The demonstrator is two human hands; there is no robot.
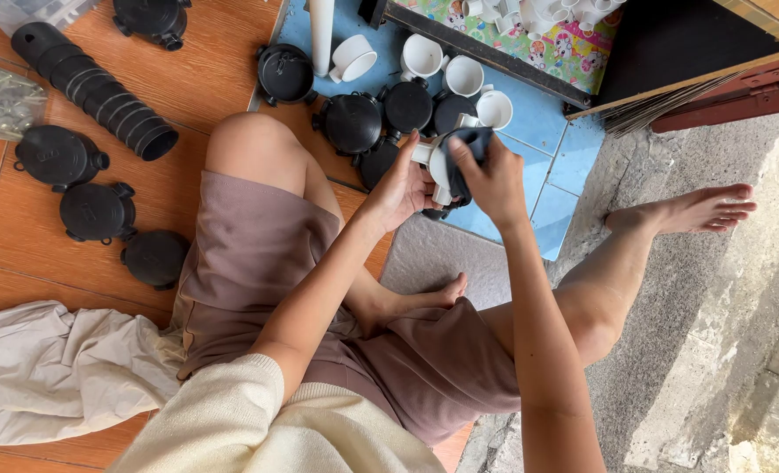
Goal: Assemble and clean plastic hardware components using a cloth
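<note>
Orange-brown floor tiles (205,70) fill the left of the frame, pale blue tiles (538,114) sit at upper centre, and rough grey concrete (714,289) runs down the right side. Seated across the middle is the person, in mauve shorts and a cream sleeve, legs folded, 1 bare foot (687,210) stretched out to the right.

At lower left lies a crumpled beige cloth (48,368). At upper left a black ribbed plastic tube (92,88) lies slanted, with 3 round black plastic caps (96,210) below it on the floor. More black round plastic fittings (354,123) cluster at upper centre, just beyond the knee, with white plastic pipe elbows (424,57) beside them on the blue tiles. A patterned tray of further white fittings (547,17) sits at the top edge.

Above the lap, at centre frame, the left hand (398,188) has its fingers wrapped around a small white plastic pipe fitting (431,162), holding it up off the floor. The right hand (495,180) has its fingers closed on a dark blue-grey rag (468,144), pressed against that fitting from the right.
</note>
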